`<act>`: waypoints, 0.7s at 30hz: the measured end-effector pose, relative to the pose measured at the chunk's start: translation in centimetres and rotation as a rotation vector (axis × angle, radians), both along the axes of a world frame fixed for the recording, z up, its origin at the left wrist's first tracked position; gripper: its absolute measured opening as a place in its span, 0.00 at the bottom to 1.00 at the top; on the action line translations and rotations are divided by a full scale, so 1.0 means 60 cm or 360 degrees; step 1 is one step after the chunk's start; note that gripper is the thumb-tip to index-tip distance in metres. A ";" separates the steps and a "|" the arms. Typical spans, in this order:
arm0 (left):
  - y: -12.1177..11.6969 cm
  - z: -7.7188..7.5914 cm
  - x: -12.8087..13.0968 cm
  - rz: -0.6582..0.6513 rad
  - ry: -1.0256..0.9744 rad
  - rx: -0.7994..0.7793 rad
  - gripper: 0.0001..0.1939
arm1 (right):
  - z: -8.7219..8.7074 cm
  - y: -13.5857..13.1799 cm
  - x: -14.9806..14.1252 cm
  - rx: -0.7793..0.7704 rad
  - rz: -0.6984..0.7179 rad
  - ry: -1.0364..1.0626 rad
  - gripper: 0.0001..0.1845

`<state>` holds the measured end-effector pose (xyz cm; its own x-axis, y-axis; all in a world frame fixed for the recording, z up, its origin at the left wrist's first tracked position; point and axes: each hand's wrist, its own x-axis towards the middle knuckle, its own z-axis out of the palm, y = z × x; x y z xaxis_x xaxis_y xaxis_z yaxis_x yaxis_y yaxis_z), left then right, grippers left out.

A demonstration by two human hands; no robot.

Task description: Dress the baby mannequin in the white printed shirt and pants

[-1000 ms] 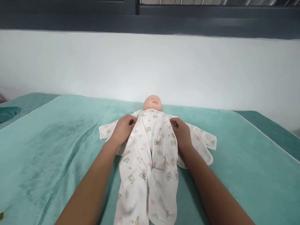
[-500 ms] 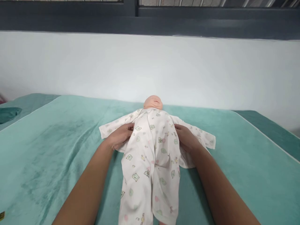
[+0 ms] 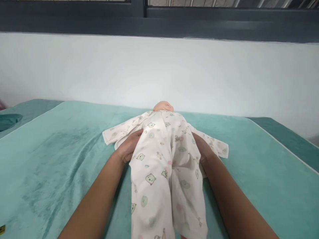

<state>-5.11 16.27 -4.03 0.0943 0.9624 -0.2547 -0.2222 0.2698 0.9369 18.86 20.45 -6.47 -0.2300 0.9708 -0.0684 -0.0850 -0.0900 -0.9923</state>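
A baby doll [image 3: 163,106] lies on its back, its head toward the wall, in a white long-sleeved top [image 3: 116,132] and white pants [image 3: 152,186] printed with green bear faces. My left hand [image 3: 132,142] grips the doll's left-hand side in the picture at the waist, its fingertips tucked under the body and cloth. On the opposite side my right hand [image 3: 202,146] holds the waist too, fingers mostly hidden beneath the pants. Both sleeves spread outward. The trunk looks slightly raised between my hands, and a bit of one foot [image 3: 183,237] shows at the bottom edge.
A teal blanket [image 3: 62,149] with some wrinkles covers the bed under the doll. Behind it stands a white wall [image 3: 159,69] below a dark window frame [image 3: 199,25]. A dark green item [image 3: 10,121] lies at the far left.
My fingers have slid further under the doll's sides. Its trunk has risen, the pants have shifted right and the head has tipped back.
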 end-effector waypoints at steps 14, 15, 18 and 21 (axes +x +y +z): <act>0.005 -0.012 0.006 0.0215 0.0011 0.0226 0.20 | -0.007 0.005 0.011 -0.0193 0.0097 0.0234 0.20; 0.004 -0.012 0.007 0.0254 0.0060 0.0296 0.19 | -0.005 0.004 0.010 -0.0196 0.0093 0.0249 0.20; 0.002 -0.013 0.008 0.0321 0.0170 0.0419 0.14 | -0.002 0.002 0.005 -0.0235 0.0044 0.0305 0.19; 0.007 -0.020 0.009 0.0298 0.0162 0.0411 0.16 | 0.001 -0.002 -0.004 -0.0214 -0.0069 0.0305 0.14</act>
